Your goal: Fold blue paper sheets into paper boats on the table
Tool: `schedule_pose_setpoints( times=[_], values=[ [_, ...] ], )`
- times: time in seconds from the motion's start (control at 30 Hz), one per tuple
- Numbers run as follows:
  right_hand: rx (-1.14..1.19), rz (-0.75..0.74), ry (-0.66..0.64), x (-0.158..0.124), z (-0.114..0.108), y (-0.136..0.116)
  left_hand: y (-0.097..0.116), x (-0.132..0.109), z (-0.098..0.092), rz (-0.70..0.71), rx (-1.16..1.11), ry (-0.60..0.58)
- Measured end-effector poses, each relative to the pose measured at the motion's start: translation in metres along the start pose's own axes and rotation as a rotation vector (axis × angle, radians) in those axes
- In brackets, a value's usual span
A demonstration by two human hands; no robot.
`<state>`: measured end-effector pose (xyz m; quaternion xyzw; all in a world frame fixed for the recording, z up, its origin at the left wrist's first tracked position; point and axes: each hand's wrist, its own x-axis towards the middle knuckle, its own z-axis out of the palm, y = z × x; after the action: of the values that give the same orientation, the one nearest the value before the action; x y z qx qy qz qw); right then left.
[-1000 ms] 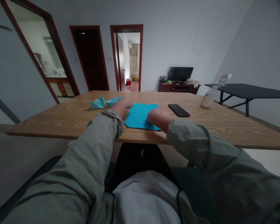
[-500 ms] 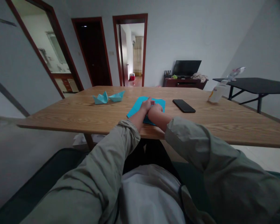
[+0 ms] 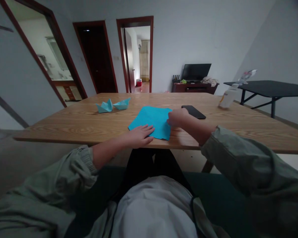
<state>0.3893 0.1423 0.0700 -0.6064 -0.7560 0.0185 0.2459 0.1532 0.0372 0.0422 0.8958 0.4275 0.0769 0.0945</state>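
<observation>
A sheet of bright blue paper lies on the wooden table in front of me. Spread flat across its near left edge is my left hand, palm down with fingers apart. My right hand is closed at the paper's right edge, fingers curled and seeming to pinch it; the fingertips are partly hidden. Two light-blue folded paper pieces, a peaked paper boat and a flatter paper boat, sit to the left beyond the sheet.
Just beyond my right hand lies a black phone. A white bottle stands farther right on the wooden table. Past it is a black folding table. A television rests on a low cabinet by the wall.
My hands were together over the paper and have come apart, left hand to the near left edge, right hand to the right edge. More of the blue sheet now shows.
</observation>
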Motion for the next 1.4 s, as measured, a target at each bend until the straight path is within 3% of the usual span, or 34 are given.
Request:
schedule_pose_setpoints(
  times=[0.07, 0.17, 0.23, 0.33, 0.47, 0.63, 0.8, 1.0, 1.13, 1.27, 1.4],
  values=[
    [-0.254, -0.025, -0.091, 0.003, -0.017, -0.003, -0.001, -0.025, -0.005, 0.059, -0.001, 0.008],
    [-0.357, -0.131, -0.056, 0.007, -0.024, -0.015, 0.001, -0.045, -0.011, 0.240, 0.001, -0.006],
    [-0.332, -0.199, -0.063, 0.006, -0.016, -0.023, 0.005, -0.049, -0.012, 0.337, 0.027, -0.013],
    [-0.238, -0.320, -0.229, -0.002, 0.006, -0.029, 0.013, -0.048, -0.012, 0.371, 0.073, 0.011],
    [-0.212, -0.273, -0.378, -0.007, 0.025, -0.020, 0.017, -0.048, -0.012, 0.237, 0.103, 0.096],
    [-0.223, -0.099, -0.408, 0.005, 0.025, -0.001, 0.005, -0.054, -0.013, -0.030, 0.067, 0.139],
    [-0.225, -0.028, -0.388, 0.013, 0.026, 0.011, -0.012, -0.052, -0.018, -0.251, 0.066, 0.232],
    [-0.223, 0.039, -0.338, 0.013, 0.027, 0.016, -0.035, -0.020, -0.026, -0.361, -0.061, 0.361],
    [-0.227, 0.116, -0.317, 0.010, 0.024, 0.012, -0.063, 0.018, -0.037, -0.455, -0.318, 0.249],
    [-0.234, 0.226, -0.294, 0.009, 0.023, 0.009, -0.078, 0.054, -0.050, -0.499, -0.194, 0.235],
    [-0.233, 0.276, -0.275, 0.010, 0.021, 0.008, -0.075, 0.082, -0.057, -0.591, -0.127, 0.181]
  ],
)
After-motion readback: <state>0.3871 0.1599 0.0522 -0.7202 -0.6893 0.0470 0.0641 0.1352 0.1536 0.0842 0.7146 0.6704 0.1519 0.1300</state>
